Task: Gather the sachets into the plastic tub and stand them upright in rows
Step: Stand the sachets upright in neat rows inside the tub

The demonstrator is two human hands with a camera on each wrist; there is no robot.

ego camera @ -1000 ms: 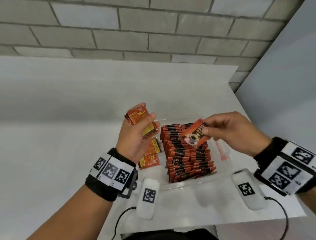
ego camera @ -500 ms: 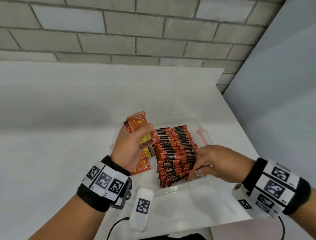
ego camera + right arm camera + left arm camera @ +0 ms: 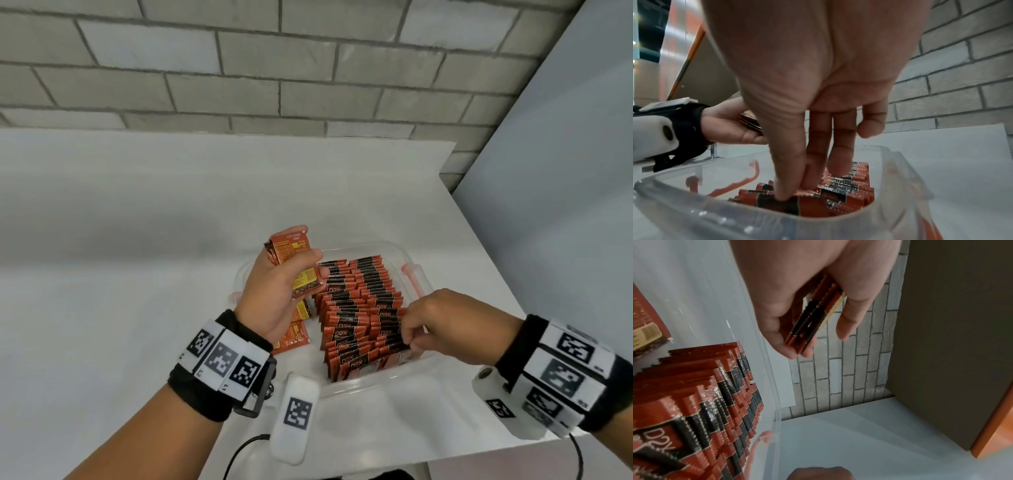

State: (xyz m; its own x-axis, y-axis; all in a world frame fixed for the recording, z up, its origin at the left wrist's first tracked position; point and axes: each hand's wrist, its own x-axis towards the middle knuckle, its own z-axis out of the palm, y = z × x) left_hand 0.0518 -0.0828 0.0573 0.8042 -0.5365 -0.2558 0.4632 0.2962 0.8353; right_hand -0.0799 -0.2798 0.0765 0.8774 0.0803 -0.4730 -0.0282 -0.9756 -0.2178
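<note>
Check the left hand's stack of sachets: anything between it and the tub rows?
Nothing solid blocks it. The left hand holds its sachet stack above the tub's left edge, rows just beside it. Only the right hand occupies the near right end, fingertips on the sachet tops there.

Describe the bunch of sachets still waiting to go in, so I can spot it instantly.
Find the clear plastic tub on the white table. Above its left edge, the left hand grips a small orange sachet bunch, lifted up, unlike the upright rows inside.
</note>
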